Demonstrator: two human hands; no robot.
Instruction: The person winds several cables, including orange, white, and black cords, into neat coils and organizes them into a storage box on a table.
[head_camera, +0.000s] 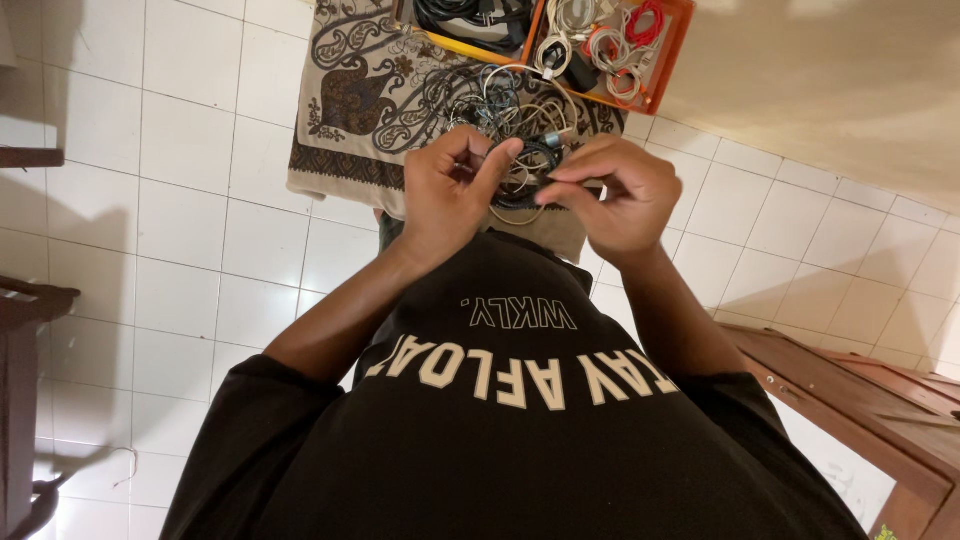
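Observation:
A tangled bundle of black, grey and beige cables (515, 120) hangs in front of my chest, above a patterned cloth (360, 95) spread on the white tiled floor. My left hand (450, 190) pinches part of the tangle between thumb and fingers. My right hand (615, 195) grips a dark cable (522, 196) at the tangle's lower edge, fingertips close to the left hand's. Both hands sit just above my black shirt with pale lettering.
An orange tray (668, 62) holding several coiled white, red and black cables lies at the cloth's far end. A wooden bench (860, 400) stands at the lower right, dark wooden furniture (25, 330) at the left edge.

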